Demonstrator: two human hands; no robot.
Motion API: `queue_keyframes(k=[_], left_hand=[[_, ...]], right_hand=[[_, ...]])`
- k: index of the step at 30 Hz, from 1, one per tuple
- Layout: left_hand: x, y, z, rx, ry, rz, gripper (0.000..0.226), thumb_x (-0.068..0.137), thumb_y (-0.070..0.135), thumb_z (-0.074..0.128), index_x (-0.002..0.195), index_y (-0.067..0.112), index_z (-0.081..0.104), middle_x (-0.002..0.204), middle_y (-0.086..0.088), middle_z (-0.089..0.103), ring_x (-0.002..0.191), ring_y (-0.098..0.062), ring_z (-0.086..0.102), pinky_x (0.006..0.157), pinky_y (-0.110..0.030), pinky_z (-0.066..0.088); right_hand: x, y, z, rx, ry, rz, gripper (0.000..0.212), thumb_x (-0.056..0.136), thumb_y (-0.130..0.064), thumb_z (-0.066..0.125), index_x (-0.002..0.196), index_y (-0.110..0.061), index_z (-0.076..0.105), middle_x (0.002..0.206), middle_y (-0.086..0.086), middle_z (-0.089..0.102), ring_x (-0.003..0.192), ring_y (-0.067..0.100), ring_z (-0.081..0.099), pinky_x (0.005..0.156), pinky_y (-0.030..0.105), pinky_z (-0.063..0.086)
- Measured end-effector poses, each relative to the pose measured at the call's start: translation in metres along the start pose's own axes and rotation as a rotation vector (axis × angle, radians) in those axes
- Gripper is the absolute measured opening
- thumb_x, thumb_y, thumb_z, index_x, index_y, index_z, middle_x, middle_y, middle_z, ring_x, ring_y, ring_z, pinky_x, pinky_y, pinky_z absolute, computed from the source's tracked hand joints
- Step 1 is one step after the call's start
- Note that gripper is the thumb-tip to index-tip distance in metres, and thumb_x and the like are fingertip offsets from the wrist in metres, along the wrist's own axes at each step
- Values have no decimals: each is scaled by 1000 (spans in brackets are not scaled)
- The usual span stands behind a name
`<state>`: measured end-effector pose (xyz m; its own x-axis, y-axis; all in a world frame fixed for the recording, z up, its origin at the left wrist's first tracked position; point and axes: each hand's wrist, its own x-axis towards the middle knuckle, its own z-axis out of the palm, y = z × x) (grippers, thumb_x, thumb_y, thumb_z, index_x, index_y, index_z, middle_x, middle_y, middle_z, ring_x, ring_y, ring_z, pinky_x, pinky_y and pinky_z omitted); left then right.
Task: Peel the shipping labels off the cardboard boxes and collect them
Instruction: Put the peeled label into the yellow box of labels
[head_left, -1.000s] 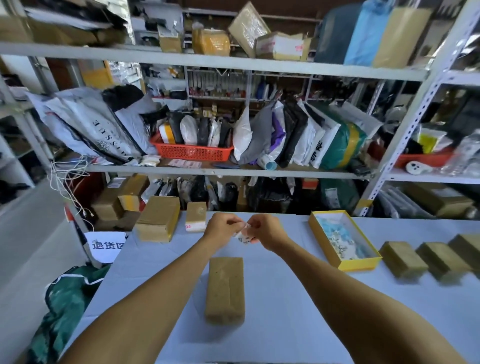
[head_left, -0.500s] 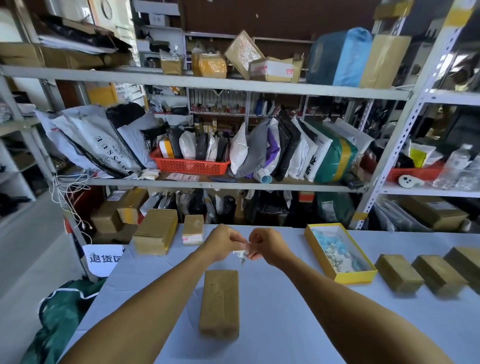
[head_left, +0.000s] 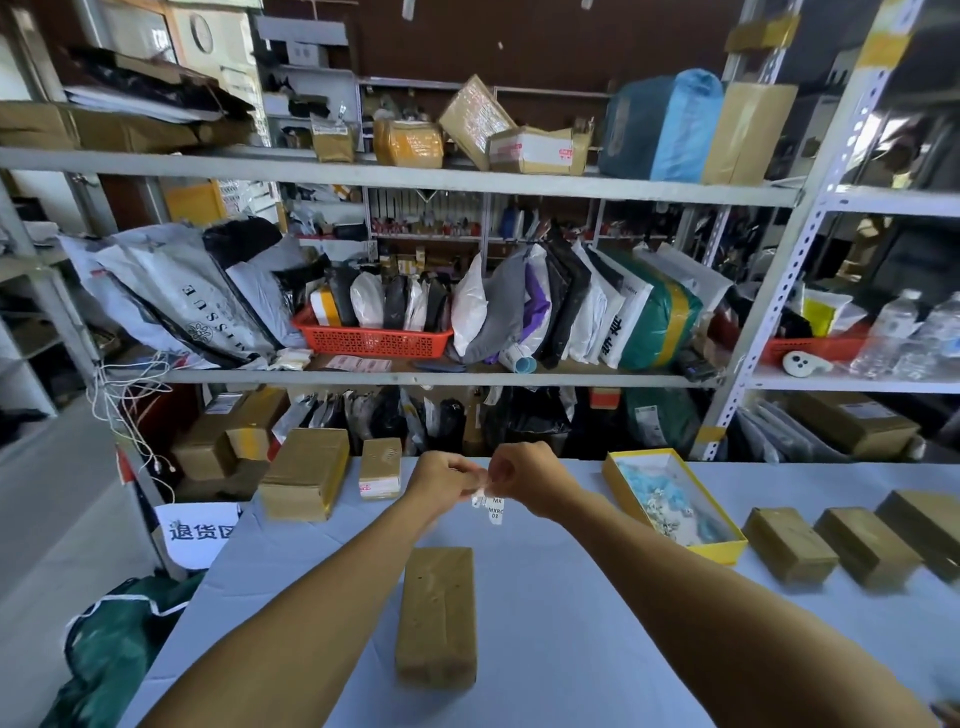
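— Where are the hands, and how are the arms held?

— Both forearms reach forward over the pale blue table (head_left: 545, 649) and come together at the far side of it. The left hand (head_left: 441, 475) and the right hand (head_left: 522, 478) are raised above the surface, knuckles up, almost touching each other.

— What do the fingers do?

— The fingers of both hands are curled in and pinched on a small white shipping label (head_left: 491, 506). The label hangs down between the hands, partly crumpled, with black letters printed on it.

— And the boxes?

— One brown cardboard box (head_left: 436, 618) lies flat on the table between the forearms, below the hands, apart from them. Its top face shows no label. Three more taped boxes (head_left: 789, 545) stand in a row at the right. A yellow tray (head_left: 727, 553) with white and blue paper scraps is near the right forearm. At the far left edge stand a bigger carton (head_left: 306, 473) and a small box with a red-printed label (head_left: 380, 475)
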<state>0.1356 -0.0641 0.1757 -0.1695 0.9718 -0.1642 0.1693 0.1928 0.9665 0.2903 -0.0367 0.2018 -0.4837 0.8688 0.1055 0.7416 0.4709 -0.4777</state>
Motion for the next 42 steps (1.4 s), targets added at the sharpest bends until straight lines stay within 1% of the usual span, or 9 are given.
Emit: queue_keyframes(k=[5,10,14,19,22,26,30,38,42], left_hand=[[1,-4,1,-128,-36,-57,8,85,2,73,78,7,70,89,-12,69,86,-20,64,82,-30,56],[6,-4,5,245,5,53,5,79,12,80,76,15,78,79,1,73,83,-14,66,78,-28,50],[7,-3,10,329,23,144,8,84,15,76,90,11,79,86,0,74,86,-13,66,76,-24,48],[6,0,31,384,48,209,18,94,22,63,92,14,79,72,1,66,67,-14,54,60,-27,40],[9,6,41,237,-23,149,20,96,16,57,95,11,77,78,-1,66,72,-14,54,67,-27,43],[10,9,53,284,-23,132,11,90,15,69,96,10,77,86,-3,72,78,-13,61,66,-25,46],[7,3,70,393,70,108,14,90,25,69,88,13,77,83,-1,72,69,-13,58,58,-23,40],[5,23,100,443,-294,-26,22,94,21,62,108,9,75,101,-8,70,88,-18,54,75,-28,40],[0,30,114,478,-416,-17,25,95,26,62,102,7,76,90,-2,67,81,-16,53,73,-26,40]], right_hand=[[-1,2,5,25,4,57,6,86,-15,66,89,-11,69,88,6,68,77,16,55,62,27,44],[-4,8,8,81,15,117,9,86,-8,62,85,-10,71,82,7,69,72,20,60,52,23,44],[-2,17,3,241,40,171,5,82,-9,66,79,-10,69,75,8,71,70,21,69,62,36,58],[1,19,-6,488,124,226,7,79,-8,75,81,-3,71,77,14,72,67,20,70,67,33,62],[-2,28,-10,570,161,281,5,79,-8,75,79,-4,72,77,14,71,69,22,71,70,34,62],[-9,47,-14,436,199,256,8,80,-15,76,84,-8,76,76,5,70,69,18,64,66,33,56],[-17,58,-22,246,53,165,16,79,-20,78,92,-12,76,87,3,72,78,17,65,70,32,56],[-43,89,-31,-156,6,59,13,86,-21,70,92,-9,70,77,4,63,70,16,50,56,25,38],[-55,103,-32,-124,4,94,17,92,-18,60,88,-6,71,78,10,71,69,21,59,64,35,50]])
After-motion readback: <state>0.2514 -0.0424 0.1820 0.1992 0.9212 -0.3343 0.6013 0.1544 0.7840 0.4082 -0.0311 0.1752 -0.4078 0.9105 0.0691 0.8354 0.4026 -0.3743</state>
